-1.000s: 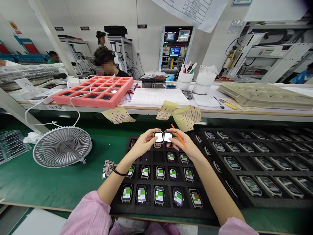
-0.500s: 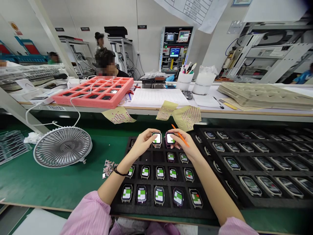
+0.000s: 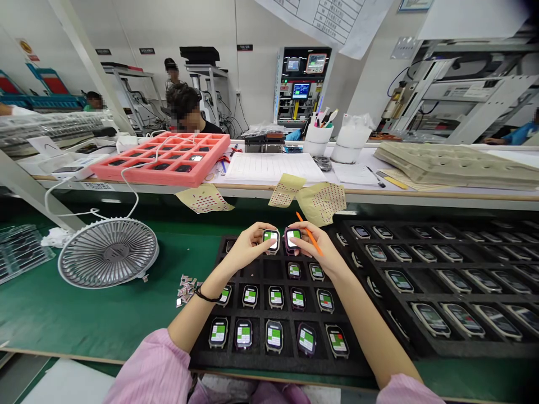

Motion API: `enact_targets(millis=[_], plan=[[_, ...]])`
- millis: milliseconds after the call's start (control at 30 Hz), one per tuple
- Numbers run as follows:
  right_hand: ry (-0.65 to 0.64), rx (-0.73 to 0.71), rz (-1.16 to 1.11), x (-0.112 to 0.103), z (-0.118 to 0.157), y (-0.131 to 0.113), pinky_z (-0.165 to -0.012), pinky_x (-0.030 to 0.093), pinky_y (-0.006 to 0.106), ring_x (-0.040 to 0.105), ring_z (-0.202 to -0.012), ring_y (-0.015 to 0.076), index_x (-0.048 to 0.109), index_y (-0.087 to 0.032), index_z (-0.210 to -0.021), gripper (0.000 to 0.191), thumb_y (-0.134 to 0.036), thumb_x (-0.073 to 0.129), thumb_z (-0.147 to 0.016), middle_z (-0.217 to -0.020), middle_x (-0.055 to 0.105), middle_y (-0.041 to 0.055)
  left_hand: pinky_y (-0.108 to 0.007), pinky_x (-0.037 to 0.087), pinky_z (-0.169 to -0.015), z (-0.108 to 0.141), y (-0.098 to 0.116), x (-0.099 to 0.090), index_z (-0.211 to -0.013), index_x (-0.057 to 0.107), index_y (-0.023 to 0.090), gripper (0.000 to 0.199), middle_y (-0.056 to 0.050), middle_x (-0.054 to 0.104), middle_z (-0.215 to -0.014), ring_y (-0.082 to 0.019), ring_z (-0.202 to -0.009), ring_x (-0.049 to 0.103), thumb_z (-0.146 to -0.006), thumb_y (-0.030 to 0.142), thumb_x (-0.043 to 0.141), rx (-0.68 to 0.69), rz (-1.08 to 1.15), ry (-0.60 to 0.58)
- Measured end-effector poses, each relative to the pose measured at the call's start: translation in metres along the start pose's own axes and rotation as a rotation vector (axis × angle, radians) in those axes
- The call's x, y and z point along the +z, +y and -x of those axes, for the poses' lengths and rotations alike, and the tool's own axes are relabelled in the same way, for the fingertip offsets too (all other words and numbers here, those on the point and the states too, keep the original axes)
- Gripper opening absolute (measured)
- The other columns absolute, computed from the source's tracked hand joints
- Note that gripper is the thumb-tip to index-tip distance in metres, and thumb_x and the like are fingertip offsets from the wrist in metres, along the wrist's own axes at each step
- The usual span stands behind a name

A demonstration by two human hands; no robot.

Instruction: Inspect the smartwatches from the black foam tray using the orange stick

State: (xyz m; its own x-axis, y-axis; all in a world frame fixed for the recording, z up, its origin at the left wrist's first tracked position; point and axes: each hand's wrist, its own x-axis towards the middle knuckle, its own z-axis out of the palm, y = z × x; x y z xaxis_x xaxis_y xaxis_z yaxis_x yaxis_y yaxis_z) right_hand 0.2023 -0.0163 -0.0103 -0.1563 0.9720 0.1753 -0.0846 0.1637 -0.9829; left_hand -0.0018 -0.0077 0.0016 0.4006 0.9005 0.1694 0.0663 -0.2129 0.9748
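Note:
My left hand (image 3: 251,242) is closed on a silver-framed smartwatch body (image 3: 272,236) without a strap, its thumb on the lit white-and-green screen. Beside it, my right hand (image 3: 314,242) grips a purple-framed smartwatch body (image 3: 291,235), thumb on its lit screen. An orange pen (image 3: 309,233) is also tucked in the right hand, slanting across the fingers. Both watches are held over the far row of a black foam tray (image 3: 263,310). More watch bodies with lit screens lie in its pockets; a few screens show red patches.
On the right lies another black foam tray (image 3: 407,295) full of watches. A grey fan (image 3: 110,252) and small metallic pieces (image 3: 184,290) are on the green mat to the left. The shelf behind holds a pink foam tray (image 3: 202,174), papers and a pen cup (image 3: 318,140).
Both thumbs have shifted on the screens, and the screens now show more green. The hands stay in nearly the same place.

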Motion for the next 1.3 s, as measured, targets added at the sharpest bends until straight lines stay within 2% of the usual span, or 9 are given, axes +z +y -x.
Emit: enact_targets(millis=[133,267,433,600,667,867,1033,1133,1300], plan=[[-0.058,0.011,0.013,-0.003,0.0,-0.001,-0.056,0.051,0.028,0.06,-0.063,0.0131,0.064,-0.024,-0.102,0.038,-0.03,0.081,-0.069,-0.095,0.064,0.0027,-0.026,0.047,-0.072,0.0,-0.001,-0.001,-0.112,0.055,0.016,0.043,-0.006,0.066,-0.097,-0.015,-0.082,0.06,-0.076,0.034,0.072,0.01,-0.008,-0.037],[-0.041,0.004,0.012,-0.003,0.0,-0.001,-0.063,0.053,0.03,0.059,-0.066,0.0131,0.066,-0.025,-0.099,0.04,-0.027,0.085,-0.063,-0.099,0.065,0.0026,-0.026,0.047,-0.072,0.0,0.0,-0.001,-0.11,0.055,0.016,0.042,-0.007,0.067,-0.099,-0.015,-0.082,0.061,-0.075,0.032,0.073,0.002,-0.014,-0.018],[0.037,0.048,-0.006,0.0,-0.001,-0.002,-0.05,0.049,0.027,0.053,-0.054,0.0104,0.066,-0.024,-0.091,0.035,-0.035,0.085,-0.063,-0.081,0.062,-0.0001,-0.023,0.046,-0.061,-0.001,0.003,0.002,-0.099,0.058,0.016,0.032,-0.003,0.064,-0.086,-0.012,-0.071,0.057,-0.077,0.037,0.069,-0.058,-0.005,0.034],[0.165,0.066,-0.016,0.002,-0.001,-0.005,-0.038,0.038,0.021,0.047,-0.048,0.0083,0.067,-0.02,-0.08,0.038,-0.046,0.084,-0.06,-0.068,0.055,-0.0019,-0.02,0.044,-0.053,-0.001,0.004,0.003,-0.093,0.06,0.016,0.033,0.0,0.058,-0.074,-0.011,-0.064,0.053,-0.081,0.046,0.062,-0.126,0.011,0.05],[0.192,0.083,-0.028,0.002,-0.001,-0.006,-0.038,0.036,0.02,0.048,-0.05,0.0087,0.066,-0.019,-0.079,0.038,-0.047,0.084,-0.06,-0.068,0.055,-0.0021,-0.02,0.042,-0.052,-0.002,0.001,0.002,-0.095,0.061,0.016,0.034,0.0,0.058,-0.075,-0.01,-0.061,0.051,-0.084,0.048,0.059,-0.119,0.035,0.041],[0.174,0.091,-0.053,-0.002,-0.001,-0.006,-0.042,0.038,0.021,0.051,-0.051,0.0082,0.066,-0.021,-0.087,0.036,-0.043,0.082,-0.063,-0.075,0.06,-0.0021,-0.018,0.024,-0.042,-0.003,-0.007,-0.002,-0.118,0.059,0.018,0.04,0.003,0.051,-0.071,-0.005,-0.05,0.032,-0.088,0.045,0.055,-0.041,0.022,-0.008],[0.043,0.035,-0.044,-0.007,-0.002,-0.002,-0.047,0.044,0.022,0.055,-0.056,0.0092,0.064,-0.023,-0.099,0.04,-0.03,0.083,-0.065,-0.086,0.064,-0.0001,-0.021,0.044,-0.062,-0.002,-0.007,-0.002,-0.126,0.051,0.017,0.05,-0.005,0.064,-0.094,-0.012,-0.073,0.056,-0.082,0.036,0.065,0.012,0.015,-0.035],[-0.007,0.01,-0.026,-0.01,-0.003,-0.001,-0.049,0.046,0.023,0.059,-0.062,0.0116,0.063,-0.024,-0.104,0.043,-0.027,0.083,-0.066,-0.092,0.065,0.002,-0.026,0.048,-0.071,-0.002,-0.008,-0.002,-0.122,0.052,0.016,0.048,-0.006,0.065,-0.098,-0.014,-0.078,0.059,-0.081,0.034,0.067,0.022,0.0,-0.019],[-0.072,-0.002,-0.015,-0.012,-0.003,0.0,-0.049,0.044,0.024,0.062,-0.066,0.014,0.061,-0.024,-0.112,0.045,-0.029,0.079,-0.071,-0.102,0.065,0.0056,-0.026,0.049,-0.071,-0.003,-0.009,-0.002,-0.113,0.055,0.016,0.043,-0.007,0.066,-0.099,-0.014,-0.079,0.06,-0.078,0.035,0.07,0.023,-0.013,0.026]])
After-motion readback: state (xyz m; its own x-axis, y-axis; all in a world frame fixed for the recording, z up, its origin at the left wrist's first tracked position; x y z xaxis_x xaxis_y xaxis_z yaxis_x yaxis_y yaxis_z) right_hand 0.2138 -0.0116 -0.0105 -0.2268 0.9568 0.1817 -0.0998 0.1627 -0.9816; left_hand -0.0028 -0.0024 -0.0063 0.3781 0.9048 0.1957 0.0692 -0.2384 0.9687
